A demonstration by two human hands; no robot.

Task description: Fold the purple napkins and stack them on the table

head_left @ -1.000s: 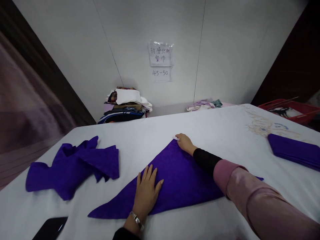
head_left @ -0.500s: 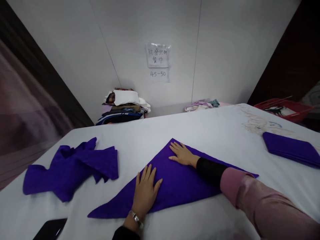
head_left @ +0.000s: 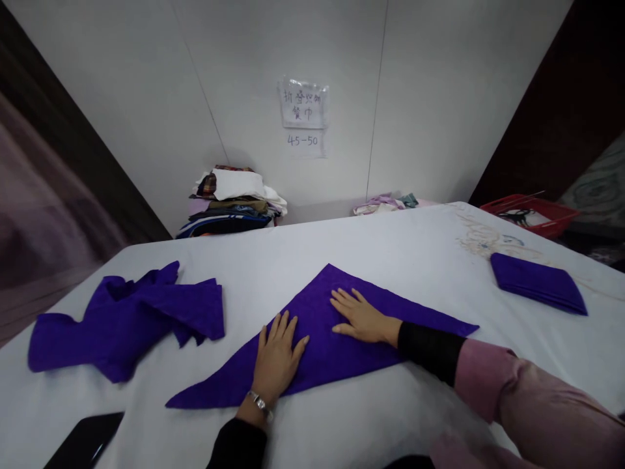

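Observation:
A purple cloth folded into a triangle (head_left: pixel 322 306) lies flat on the white table (head_left: pixel 371 247) in front of me. My left hand (head_left: pixel 276 355) rests palm down on its left part, fingers spread, a watch on the wrist. My right hand (head_left: pixel 361 316) lies flat on the middle of the triangle, fingers stretched out toward the left. Neither hand holds anything.
A crumpled heap of purple cloths (head_left: pixel 131 319) lies at the left. A folded purple cloth (head_left: pixel 537 283) sits at the right. A dark phone (head_left: pixel 85 440) is near the front left edge. Stacked clothes (head_left: pixel 229 202) and a red basket (head_left: pixel 530 212) stand behind the table.
My right hand slid back from the triangle's far tip to its middle and now lies flat. My left hand stayed pressed on the cloth.

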